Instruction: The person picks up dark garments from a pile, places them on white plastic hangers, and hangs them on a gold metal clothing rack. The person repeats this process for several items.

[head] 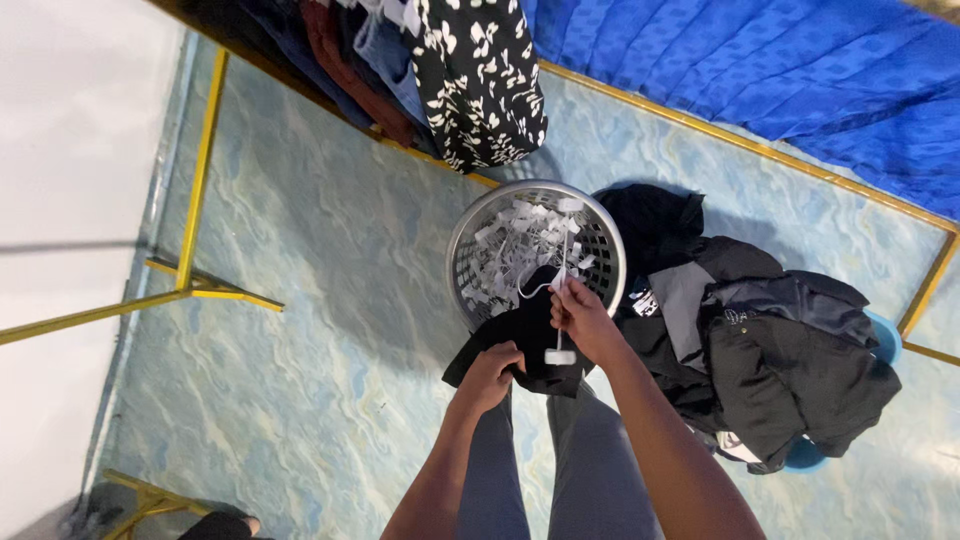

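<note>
Two hands hold a black garment and a white hanger above a grey basket.

The left hand (492, 372) is closed on the lower edge of the black garment (525, 335), which hangs in front of the person's grey trouser legs (545, 450). The right hand (585, 318) is closed around the white plastic hanger (558, 300); its clip end points down, over the garment, and its hook lies over the basket rim. The round grey basket (470, 245) stands on the blue marbled floor (320, 250) and holds many white hangers. Just right of it, a pile of dark clothes (770, 350) rests on a blue tub (885, 335). Patterned clothes (480, 70) hang above.
</note>
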